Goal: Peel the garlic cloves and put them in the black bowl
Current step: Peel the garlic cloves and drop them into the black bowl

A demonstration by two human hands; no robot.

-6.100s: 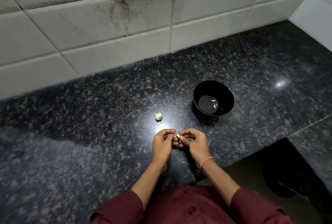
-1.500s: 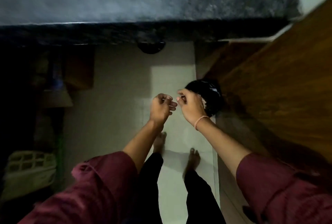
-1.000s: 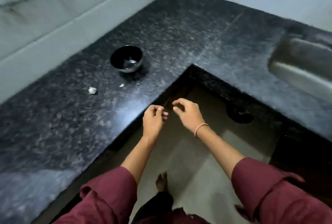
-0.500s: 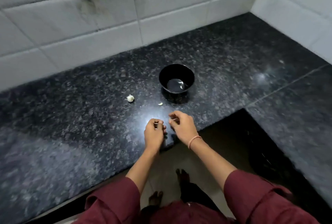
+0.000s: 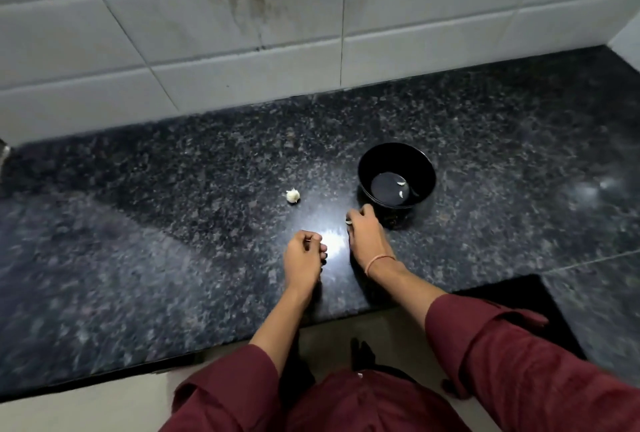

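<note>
Head view | right hand (image 5: 364, 236) is now brought forward onto the small pale garlic clove (image 5: 348, 222) beside the round black bowl (image 5: 381, 158), fingertips pinched on it | left hand (image 5: 302, 257) is curled, contents cannot be told | two peeled cloves (image 5: 401, 184) are seen inside; peeling is judged next.

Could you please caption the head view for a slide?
Right hand pinches a garlic clove on the counter beside the black bowl holding two cloves.

Open worktop (image 5: 138, 258) stretches wide to the left of the garlic piece (image 5: 293, 196) and right of the black bowl (image 5: 377, 161). The bowl stands just beyond the right hand (image 5: 365, 237); the tiled wall (image 5: 207, 51) closes off the back.
</note>
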